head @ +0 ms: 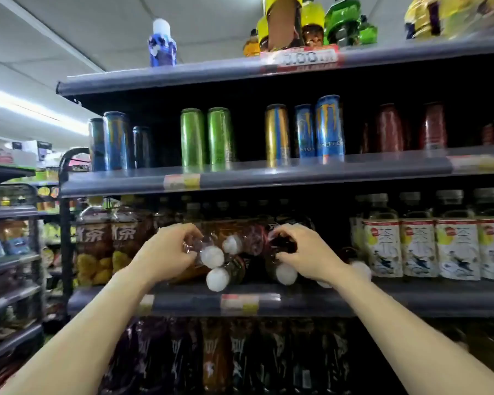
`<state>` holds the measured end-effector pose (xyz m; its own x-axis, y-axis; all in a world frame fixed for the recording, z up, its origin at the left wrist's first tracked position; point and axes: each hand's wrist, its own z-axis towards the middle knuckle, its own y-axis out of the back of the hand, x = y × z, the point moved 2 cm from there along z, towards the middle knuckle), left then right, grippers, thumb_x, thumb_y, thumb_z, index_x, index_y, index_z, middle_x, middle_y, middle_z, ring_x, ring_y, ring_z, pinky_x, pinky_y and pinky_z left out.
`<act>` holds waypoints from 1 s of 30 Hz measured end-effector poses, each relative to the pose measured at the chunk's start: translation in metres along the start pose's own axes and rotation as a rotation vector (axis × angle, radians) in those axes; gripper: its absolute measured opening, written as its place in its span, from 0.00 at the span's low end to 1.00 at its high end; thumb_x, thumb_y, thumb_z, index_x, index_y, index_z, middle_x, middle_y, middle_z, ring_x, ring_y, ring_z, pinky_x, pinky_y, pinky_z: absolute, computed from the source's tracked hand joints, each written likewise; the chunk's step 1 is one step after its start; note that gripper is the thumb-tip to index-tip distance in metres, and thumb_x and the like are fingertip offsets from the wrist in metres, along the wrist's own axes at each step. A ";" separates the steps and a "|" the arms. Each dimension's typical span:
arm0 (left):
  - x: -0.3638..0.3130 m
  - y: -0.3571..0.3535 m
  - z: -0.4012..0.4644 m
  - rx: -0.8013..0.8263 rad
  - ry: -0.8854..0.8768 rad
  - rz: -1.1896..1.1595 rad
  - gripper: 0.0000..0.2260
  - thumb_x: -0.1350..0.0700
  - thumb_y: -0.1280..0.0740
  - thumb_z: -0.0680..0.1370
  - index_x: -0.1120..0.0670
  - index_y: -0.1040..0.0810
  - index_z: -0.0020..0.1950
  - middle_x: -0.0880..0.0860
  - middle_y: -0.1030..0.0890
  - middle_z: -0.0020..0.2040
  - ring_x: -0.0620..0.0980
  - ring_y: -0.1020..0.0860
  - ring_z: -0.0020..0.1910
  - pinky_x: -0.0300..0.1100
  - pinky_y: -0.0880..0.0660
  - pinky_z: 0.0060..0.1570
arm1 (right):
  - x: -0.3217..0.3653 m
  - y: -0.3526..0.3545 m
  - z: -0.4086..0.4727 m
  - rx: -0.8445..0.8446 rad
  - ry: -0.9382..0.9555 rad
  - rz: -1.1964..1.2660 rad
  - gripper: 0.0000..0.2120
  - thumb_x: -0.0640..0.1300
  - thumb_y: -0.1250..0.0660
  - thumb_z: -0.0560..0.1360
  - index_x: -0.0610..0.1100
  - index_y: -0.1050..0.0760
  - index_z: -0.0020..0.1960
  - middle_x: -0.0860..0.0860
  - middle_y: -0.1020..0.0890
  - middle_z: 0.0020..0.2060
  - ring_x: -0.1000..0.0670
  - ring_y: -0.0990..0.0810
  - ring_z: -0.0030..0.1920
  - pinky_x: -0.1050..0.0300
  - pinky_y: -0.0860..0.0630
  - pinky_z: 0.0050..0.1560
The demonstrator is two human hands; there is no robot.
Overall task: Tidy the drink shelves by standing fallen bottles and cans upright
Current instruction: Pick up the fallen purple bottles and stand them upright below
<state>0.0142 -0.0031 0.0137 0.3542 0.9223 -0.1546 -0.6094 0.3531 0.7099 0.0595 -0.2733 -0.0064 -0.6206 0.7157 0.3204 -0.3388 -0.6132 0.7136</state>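
Note:
Several dark tea bottles with white caps lie on their sides in a pile (234, 263) on the third shelf (297, 302), caps pointing toward me. My left hand (169, 252) is closed around the neck of one fallen bottle whose white cap (211, 256) shows beside my fingers. My right hand (305, 252) grips another fallen bottle, its cap (285, 275) just below my thumb. One more cap (361, 269) peeks out behind my right wrist.
Upright brown tea bottles (97, 240) stand left of the pile, white-labelled bottles (454, 243) to the right. Tall cans (220, 138) line the shelf above. Dark bottles (240, 357) fill the shelf below. Another shelving unit (9, 252) stands at the left.

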 end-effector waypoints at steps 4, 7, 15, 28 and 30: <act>0.039 -0.005 0.007 0.150 -0.024 0.201 0.26 0.52 0.33 0.71 0.48 0.33 0.69 0.52 0.28 0.60 0.53 0.30 0.62 0.49 0.29 0.60 | 0.012 -0.020 0.025 -0.017 -0.023 -0.113 0.27 0.43 0.31 0.70 0.49 0.31 0.68 0.45 0.26 0.64 0.44 0.31 0.65 0.54 0.34 0.64; 0.056 -0.017 0.018 0.154 -0.072 0.241 0.30 0.52 0.33 0.73 0.48 0.38 0.73 0.54 0.32 0.67 0.55 0.34 0.67 0.48 0.32 0.64 | 0.014 -0.032 0.037 -0.024 -0.043 -0.186 0.29 0.43 0.32 0.70 0.49 0.34 0.70 0.44 0.29 0.67 0.43 0.33 0.68 0.53 0.37 0.68; 0.068 -0.034 0.040 0.167 -0.180 0.175 0.31 0.46 0.32 0.71 0.45 0.38 0.73 0.52 0.30 0.70 0.55 0.32 0.67 0.48 0.33 0.65 | 0.014 -0.045 0.050 0.046 -0.060 -0.406 0.36 0.48 0.33 0.71 0.52 0.44 0.75 0.45 0.36 0.71 0.42 0.41 0.71 0.49 0.39 0.70; 0.064 -0.034 0.033 -0.068 -0.294 -0.133 0.22 0.49 0.26 0.68 0.50 0.37 0.50 0.48 0.24 0.44 0.51 0.23 0.42 0.43 0.30 0.39 | 0.012 -0.037 0.040 -0.088 0.026 -0.412 0.31 0.45 0.30 0.69 0.49 0.40 0.68 0.51 0.31 0.65 0.45 0.34 0.65 0.47 0.24 0.50; 0.058 -0.032 0.029 -0.135 -0.279 -0.190 0.21 0.49 0.25 0.68 0.53 0.35 0.49 0.51 0.23 0.43 0.52 0.23 0.41 0.46 0.28 0.36 | 0.012 -0.031 0.034 -0.168 0.027 -0.366 0.30 0.46 0.29 0.68 0.49 0.40 0.66 0.50 0.29 0.63 0.44 0.31 0.62 0.47 0.25 0.48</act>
<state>0.0752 0.0343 0.0020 0.6386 0.7664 -0.0689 -0.5954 0.5489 0.5867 0.0867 -0.2344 -0.0031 -0.4554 0.8891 0.0460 -0.6500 -0.3673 0.6653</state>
